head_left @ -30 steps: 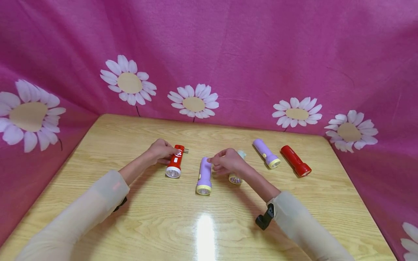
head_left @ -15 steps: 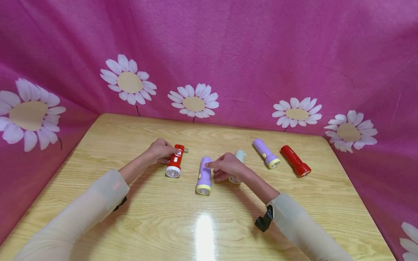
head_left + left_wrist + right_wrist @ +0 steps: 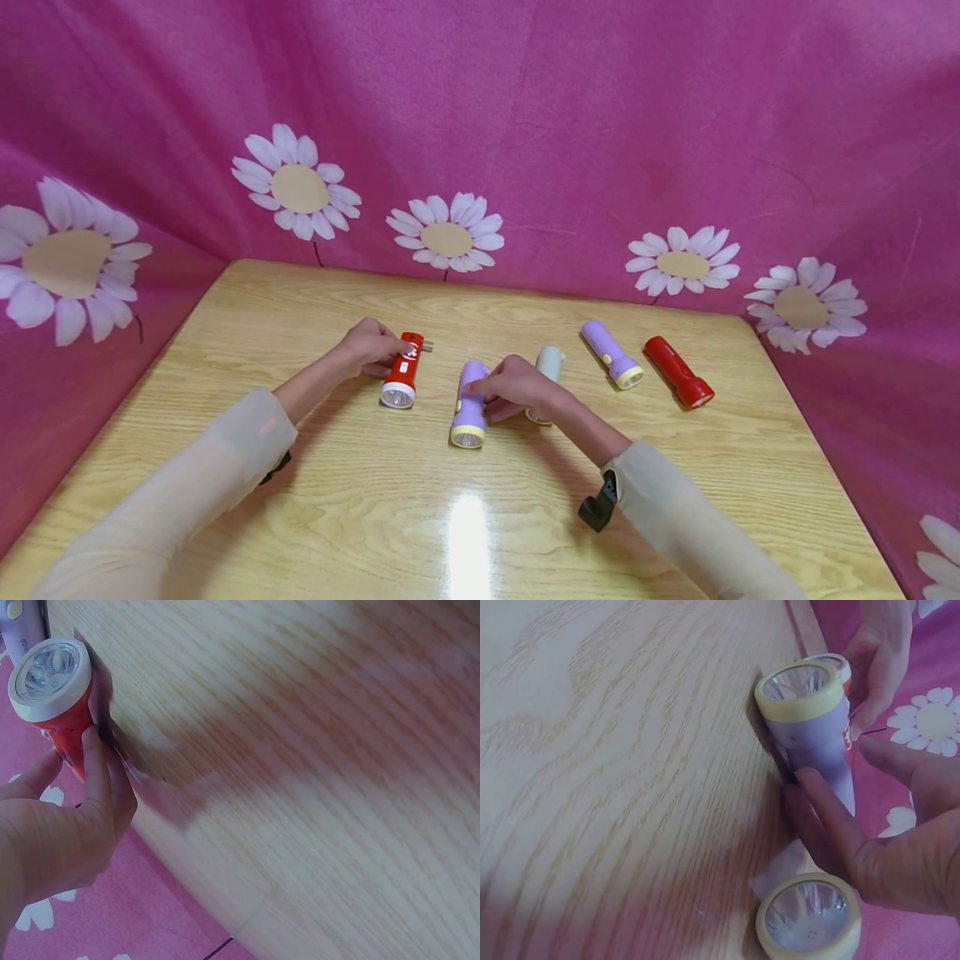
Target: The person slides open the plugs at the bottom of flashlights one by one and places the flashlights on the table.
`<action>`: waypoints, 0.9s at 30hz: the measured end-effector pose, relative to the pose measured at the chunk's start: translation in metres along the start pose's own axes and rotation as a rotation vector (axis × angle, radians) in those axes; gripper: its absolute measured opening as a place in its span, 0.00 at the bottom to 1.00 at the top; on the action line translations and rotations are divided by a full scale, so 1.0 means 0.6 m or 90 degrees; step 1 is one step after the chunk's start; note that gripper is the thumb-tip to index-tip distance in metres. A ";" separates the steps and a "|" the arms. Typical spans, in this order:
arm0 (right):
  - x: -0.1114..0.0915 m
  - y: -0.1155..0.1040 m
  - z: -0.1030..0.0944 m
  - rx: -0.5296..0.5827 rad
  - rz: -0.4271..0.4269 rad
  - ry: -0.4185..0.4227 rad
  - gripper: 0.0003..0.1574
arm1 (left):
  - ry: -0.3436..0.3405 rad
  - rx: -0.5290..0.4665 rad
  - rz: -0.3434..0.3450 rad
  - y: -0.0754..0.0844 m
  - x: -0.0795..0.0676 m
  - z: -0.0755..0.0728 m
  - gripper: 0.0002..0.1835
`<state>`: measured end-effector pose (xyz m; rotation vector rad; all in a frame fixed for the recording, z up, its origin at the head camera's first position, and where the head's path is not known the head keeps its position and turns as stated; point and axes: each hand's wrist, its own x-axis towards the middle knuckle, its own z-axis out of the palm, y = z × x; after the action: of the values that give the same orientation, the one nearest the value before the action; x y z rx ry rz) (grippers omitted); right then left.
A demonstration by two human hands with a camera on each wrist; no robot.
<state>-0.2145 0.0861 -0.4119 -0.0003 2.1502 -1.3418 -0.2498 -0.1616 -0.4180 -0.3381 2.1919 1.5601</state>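
Note:
In the head view my left hand (image 3: pixel 366 346) holds the red flashlight (image 3: pixel 401 379) with a white rim, which lies on the table. The left wrist view has my thumb and fingers (image 3: pixel 96 769) on either side of its red body. A metal plug sticks out near its tail. My right hand (image 3: pixel 517 385) is at the purple flashlight (image 3: pixel 471 410) with a yellow rim. The right wrist view puts its fingers (image 3: pixel 829 810) along the purple body, while the thumb stands slightly apart from it. Partly behind that hand lies a pale grey-green flashlight (image 3: pixel 551 362).
Further right lie another purple flashlight (image 3: pixel 611 354) and a plain red flashlight (image 3: pixel 678 371). The wooden table (image 3: pixel 337 508) is bordered by a pink cloth (image 3: pixel 555 150) with white daisies at the back and sides.
My right hand has shifted down and slightly left, from the tail of the purple flashlight to over its body. More of the grey-green flashlight shows. The left hand has stayed still.

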 end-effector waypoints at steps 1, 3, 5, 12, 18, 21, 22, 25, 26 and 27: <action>0.000 0.000 0.001 -0.004 0.001 0.002 0.21 | -0.001 0.000 0.001 0.000 0.000 0.000 0.12; 0.002 0.000 0.002 -0.010 0.003 0.007 0.21 | -0.003 -0.001 0.002 -0.001 0.001 0.000 0.12; 0.004 0.000 0.003 -0.016 0.005 0.012 0.21 | -0.005 -0.001 0.003 -0.001 0.001 0.000 0.12; 0.012 0.002 0.006 -0.033 0.004 0.025 0.22 | -0.001 0.003 0.001 0.000 0.000 -0.001 0.13; 0.014 0.002 0.008 -0.051 0.000 0.023 0.22 | 0.002 -0.001 -0.004 -0.001 0.000 -0.003 0.13; 0.015 0.001 0.009 -0.046 0.001 0.021 0.22 | 0.000 -0.003 -0.004 -0.002 0.001 -0.003 0.13; 0.016 0.001 0.010 -0.044 0.002 0.022 0.22 | 0.000 -0.002 -0.004 -0.002 0.001 -0.003 0.14; 0.017 0.001 0.013 -0.034 0.004 0.023 0.22 | -0.001 0.001 -0.004 -0.002 0.001 -0.003 0.14; 0.018 0.001 0.014 -0.028 0.006 0.024 0.21 | 0.000 0.002 -0.004 -0.002 0.002 -0.002 0.14; 0.018 0.001 0.015 -0.024 0.005 0.026 0.21 | 0.001 0.001 -0.004 -0.002 0.002 -0.002 0.14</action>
<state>-0.2187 0.0757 -0.4206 0.0203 2.2074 -1.3063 -0.2506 -0.1629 -0.4194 -0.3456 2.1912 1.5544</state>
